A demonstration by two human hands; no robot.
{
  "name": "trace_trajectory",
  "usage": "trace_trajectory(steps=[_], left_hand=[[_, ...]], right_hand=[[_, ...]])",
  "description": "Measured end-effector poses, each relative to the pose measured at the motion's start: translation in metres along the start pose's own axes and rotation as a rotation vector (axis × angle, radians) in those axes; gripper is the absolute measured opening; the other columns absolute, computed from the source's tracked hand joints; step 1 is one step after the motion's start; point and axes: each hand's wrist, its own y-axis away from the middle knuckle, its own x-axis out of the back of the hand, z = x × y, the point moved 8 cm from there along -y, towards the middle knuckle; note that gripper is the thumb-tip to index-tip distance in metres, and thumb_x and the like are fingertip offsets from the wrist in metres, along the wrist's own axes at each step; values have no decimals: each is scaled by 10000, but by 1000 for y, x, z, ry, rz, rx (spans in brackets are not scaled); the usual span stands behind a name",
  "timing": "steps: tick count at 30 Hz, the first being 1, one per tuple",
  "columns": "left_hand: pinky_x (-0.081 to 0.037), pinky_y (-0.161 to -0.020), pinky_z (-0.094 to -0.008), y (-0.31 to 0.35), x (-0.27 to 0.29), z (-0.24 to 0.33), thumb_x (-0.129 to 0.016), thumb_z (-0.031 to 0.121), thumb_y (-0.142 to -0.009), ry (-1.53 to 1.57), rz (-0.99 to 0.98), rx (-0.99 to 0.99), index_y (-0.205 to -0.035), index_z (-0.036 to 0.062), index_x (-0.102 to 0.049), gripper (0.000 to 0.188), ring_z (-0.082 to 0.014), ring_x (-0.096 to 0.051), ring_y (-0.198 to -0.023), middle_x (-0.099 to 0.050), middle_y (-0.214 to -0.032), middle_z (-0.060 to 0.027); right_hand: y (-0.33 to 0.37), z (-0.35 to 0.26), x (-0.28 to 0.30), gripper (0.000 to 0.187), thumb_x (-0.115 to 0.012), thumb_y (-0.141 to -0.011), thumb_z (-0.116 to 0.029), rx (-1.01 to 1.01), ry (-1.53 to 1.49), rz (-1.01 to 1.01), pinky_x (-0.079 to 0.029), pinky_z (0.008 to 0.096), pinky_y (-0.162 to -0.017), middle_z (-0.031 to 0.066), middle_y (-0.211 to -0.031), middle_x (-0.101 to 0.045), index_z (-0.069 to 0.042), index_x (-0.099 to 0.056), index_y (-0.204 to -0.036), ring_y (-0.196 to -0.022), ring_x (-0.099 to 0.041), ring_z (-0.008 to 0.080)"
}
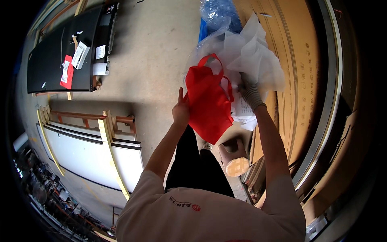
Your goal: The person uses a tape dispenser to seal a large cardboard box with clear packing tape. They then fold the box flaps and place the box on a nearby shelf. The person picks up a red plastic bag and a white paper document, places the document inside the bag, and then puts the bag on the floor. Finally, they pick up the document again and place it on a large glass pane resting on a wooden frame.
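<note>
A red cloth tote bag (209, 103) with two loop handles hangs in front of my legs, its lower corner pointing down. At its left edge is my left hand (181, 109), bare, gripping the cloth; part of its fingers lies behind the bag. My right hand (250, 93) wears a grey striped glove and is beside the bag's right handle, against a crumpled white translucent sheet (256, 56). Its fingers are partly hidden by the sheet, so their grip does not show. Below that hand, a white printed paper (242, 111) pokes out.
Long brown cardboard packages (300, 80) run along the right. A small stool (237, 165) with a tan seat stands by my legs. Clear blue plastic wrap (219, 14) lies at the far end. On the left are a black panel (60, 64) and white panels (80, 149) on wooden supports.
</note>
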Motion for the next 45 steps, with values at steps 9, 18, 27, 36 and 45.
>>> trace_trajectory(steps=[9, 18, 27, 36, 45], left_hand=[[-286, -1043, -418, 25, -149, 26, -461, 161, -779, -506, -121, -571, -1180, -8, -512, 438, -336, -336, -1267, -397, -1322, -182], [-362, -981, -386, -56, -248, -43, -465, 133, -793, -500, -387, -207, -1139, 9, -536, 374, -318, -441, -1162, -466, -1240, -169], [-379, -951, -383, -39, -211, -59, -463, 133, -797, 300, -287, 158, -1130, 17, -544, 361, -316, -465, -1132, -498, -1205, -174], [-393, -919, -407, 17, -75, -31, -580, 110, -761, -169, -74, -209, -1122, -22, -493, 395, -350, -467, -1071, -506, -1138, -199], [-383, -928, -454, 163, -100, 26, -604, 90, -691, -588, -500, -850, -1326, -3, -318, 703, -387, -405, -1173, -343, -1342, -219]], right_hand=[[4, 4, -1, 562, -448, -806, -28, -1, -34, 50, -432, 470, -804, 219, -960, -597, -182, -345, -1337, -864, -565, 418], [7, 51, -48, 335, -519, -829, -141, -18, 193, 18, -496, 374, -595, 136, -656, -600, -71, -519, -1157, -535, -579, 240], [58, -40, -17, 438, -476, -861, -171, 5, 8, -78, -475, 433, -635, 182, -756, -622, -84, -416, -1286, -646, -606, 334], [202, -85, -5, 566, -456, -888, -281, -70, 4, -240, -455, 444, -495, 143, -636, -615, -138, -243, -1393, -523, -595, 313], [454, -18, -97, 500, -424, -887, -307, -551, -213, -229, -475, 480, -592, 194, -707, -623, -159, -322, -1354, -625, -603, 373]])
